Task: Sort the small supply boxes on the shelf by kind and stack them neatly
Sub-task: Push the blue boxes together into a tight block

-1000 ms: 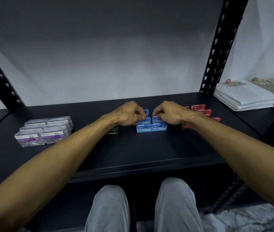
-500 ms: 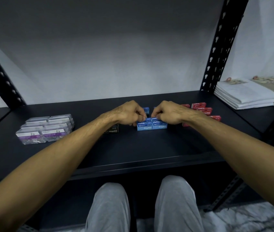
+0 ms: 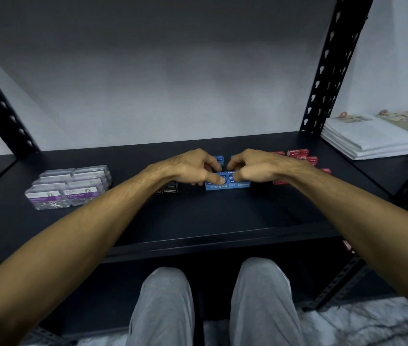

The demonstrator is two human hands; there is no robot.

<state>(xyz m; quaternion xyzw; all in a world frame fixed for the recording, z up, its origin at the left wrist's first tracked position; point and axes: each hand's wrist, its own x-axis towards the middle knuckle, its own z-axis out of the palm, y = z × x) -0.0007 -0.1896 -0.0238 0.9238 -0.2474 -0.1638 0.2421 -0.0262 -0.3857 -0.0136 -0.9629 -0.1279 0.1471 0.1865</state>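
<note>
far to the left of my left hand [image 3: 193,168] sit the clear paper clip cases [image 3: 69,187], with a black staples box [image 3: 167,191] just beside its wrist. both hands are close together, fingers curled, pinching the blue staples boxes [image 3: 228,185] between them; my right hand [image 3: 255,167] half hides the red boxes [image 3: 300,158]. these look small, stiff and dense, so i'd squeeze the short ends.

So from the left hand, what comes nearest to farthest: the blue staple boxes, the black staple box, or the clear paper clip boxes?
1. Blue staple boxes, under the left hand's fingers.
2. Black staple box, just left, beneath the wrist.
3. Clear paper clip boxes, far left on the shelf.
</note>
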